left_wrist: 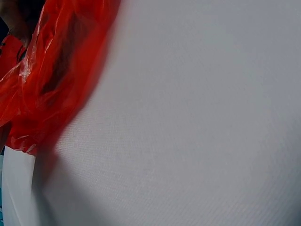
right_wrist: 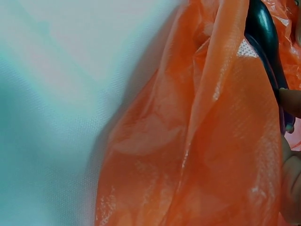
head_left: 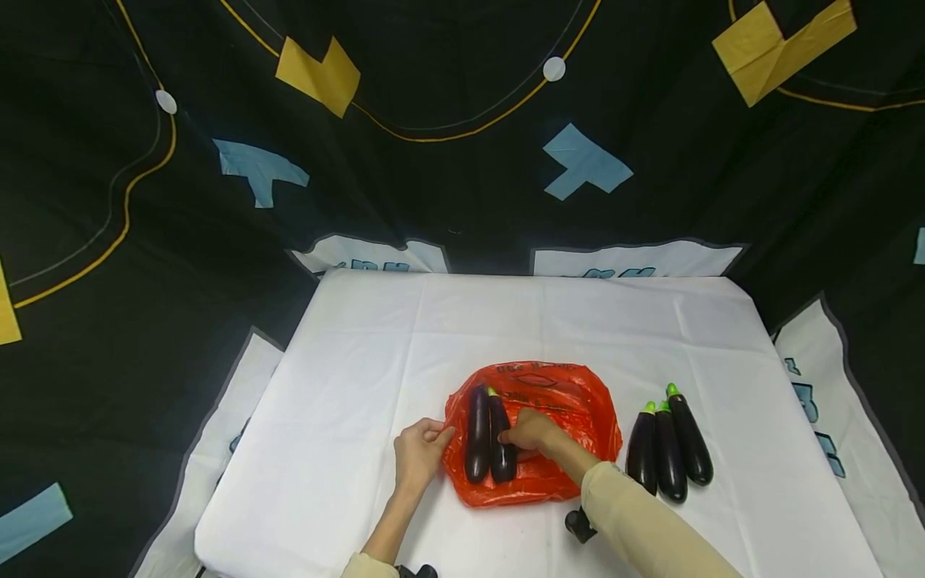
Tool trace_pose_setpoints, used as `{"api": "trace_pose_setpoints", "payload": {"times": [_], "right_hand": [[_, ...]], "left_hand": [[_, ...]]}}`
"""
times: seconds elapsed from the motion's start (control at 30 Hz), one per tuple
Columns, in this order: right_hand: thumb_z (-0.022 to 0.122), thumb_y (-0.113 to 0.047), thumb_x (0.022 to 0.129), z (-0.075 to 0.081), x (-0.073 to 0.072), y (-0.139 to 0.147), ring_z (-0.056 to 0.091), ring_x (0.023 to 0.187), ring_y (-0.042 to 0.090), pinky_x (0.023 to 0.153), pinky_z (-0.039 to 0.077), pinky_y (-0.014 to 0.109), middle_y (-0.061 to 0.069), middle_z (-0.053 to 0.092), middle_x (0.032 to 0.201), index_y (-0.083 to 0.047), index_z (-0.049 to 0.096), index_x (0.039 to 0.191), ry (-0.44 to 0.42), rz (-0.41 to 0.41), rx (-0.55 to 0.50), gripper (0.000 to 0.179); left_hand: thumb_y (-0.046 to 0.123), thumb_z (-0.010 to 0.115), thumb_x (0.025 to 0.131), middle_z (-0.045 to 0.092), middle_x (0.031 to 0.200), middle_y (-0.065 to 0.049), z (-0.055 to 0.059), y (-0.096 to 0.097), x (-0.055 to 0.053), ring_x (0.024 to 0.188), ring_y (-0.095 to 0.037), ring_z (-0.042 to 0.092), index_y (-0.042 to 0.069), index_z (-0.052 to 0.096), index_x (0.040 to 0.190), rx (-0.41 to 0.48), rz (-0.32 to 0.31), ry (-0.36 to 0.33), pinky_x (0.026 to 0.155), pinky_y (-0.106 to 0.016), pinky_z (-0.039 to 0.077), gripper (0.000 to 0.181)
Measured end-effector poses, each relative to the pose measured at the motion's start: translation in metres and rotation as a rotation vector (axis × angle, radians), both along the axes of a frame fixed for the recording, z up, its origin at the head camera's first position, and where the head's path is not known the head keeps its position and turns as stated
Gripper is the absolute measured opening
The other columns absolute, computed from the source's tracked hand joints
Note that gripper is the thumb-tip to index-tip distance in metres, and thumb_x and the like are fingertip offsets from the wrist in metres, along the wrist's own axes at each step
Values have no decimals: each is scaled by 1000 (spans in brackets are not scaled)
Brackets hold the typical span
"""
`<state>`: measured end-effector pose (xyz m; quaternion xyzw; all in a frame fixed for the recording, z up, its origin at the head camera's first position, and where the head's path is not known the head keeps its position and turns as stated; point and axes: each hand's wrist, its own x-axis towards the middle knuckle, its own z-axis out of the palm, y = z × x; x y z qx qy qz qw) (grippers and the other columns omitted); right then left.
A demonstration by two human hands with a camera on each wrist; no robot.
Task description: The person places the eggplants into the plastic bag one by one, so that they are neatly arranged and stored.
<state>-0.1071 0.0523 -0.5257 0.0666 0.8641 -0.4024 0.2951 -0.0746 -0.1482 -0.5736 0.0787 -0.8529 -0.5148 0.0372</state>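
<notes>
A red plastic bag [head_left: 585, 401] lies spread open on the table, with two dark purple eggplants side by side in its mouth. My left hand [head_left: 419, 456] pinches the bag's left rim between thumb and fingers. Inside the bag, my right hand [head_left: 536, 433] grips the right-hand eggplant [head_left: 500, 441] by its side. The other eggplant [head_left: 477, 437] lies just left of it. From the right wrist, the thumb [right_wrist: 290, 101] shows against a dark eggplant [right_wrist: 262, 28], partly hidden by the bag wall [right_wrist: 225, 150]. The left wrist view catches only the bag's side [left_wrist: 61, 70].
Three more eggplants [head_left: 668, 457] with green stem ends lie together right of the bag, beside my right sleeve [head_left: 636, 514]. A white cloth [head_left: 347, 353] covers the table. Behind it hangs a black patterned fabric [head_left: 433, 193].
</notes>
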Motion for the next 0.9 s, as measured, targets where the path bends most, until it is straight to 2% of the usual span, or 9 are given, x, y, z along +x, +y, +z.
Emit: {"api": "trace_pose_setpoints", "payload": {"times": [0.37, 0.57, 0.73, 0.9], "right_hand": [[68, -6, 85, -1, 3, 0, 65, 68, 21, 64, 55, 31, 14, 59, 79, 4, 54, 89, -31, -46, -66, 19], [68, -7, 83, 2, 3, 4, 67, 69, 23, 68, 56, 36, 14, 63, 76, 7, 57, 87, 2, -31, -113, 18], [69, -9, 82, 6, -1, 7, 66, 69, 25, 68, 56, 38, 13, 62, 75, 6, 58, 87, 22, -30, -101, 20], [72, -9, 81, 6, -6, 8, 65, 68, 26, 68, 56, 38, 15, 60, 77, 8, 57, 97, 23, -61, -89, 28]], "left_hand": [[16, 75, 82, 71, 70, -4, -1, 0, 2, 51, -10, 61, 7, 70, 81, 2, 4, -2, 42, -24, 46, 11], [17, 75, 82, 71, 71, -5, -1, -1, 2, 51, -9, 60, 6, 70, 82, -9, -2, -3, 42, -24, 46, 12], [17, 75, 82, 71, 71, -4, -1, 0, 2, 51, -9, 60, 7, 70, 82, -8, -3, -6, 42, -24, 46, 12], [17, 75, 82, 71, 71, -3, 0, 0, 0, 51, -9, 60, 7, 70, 82, -4, -3, -2, 42, -25, 46, 11]]}}
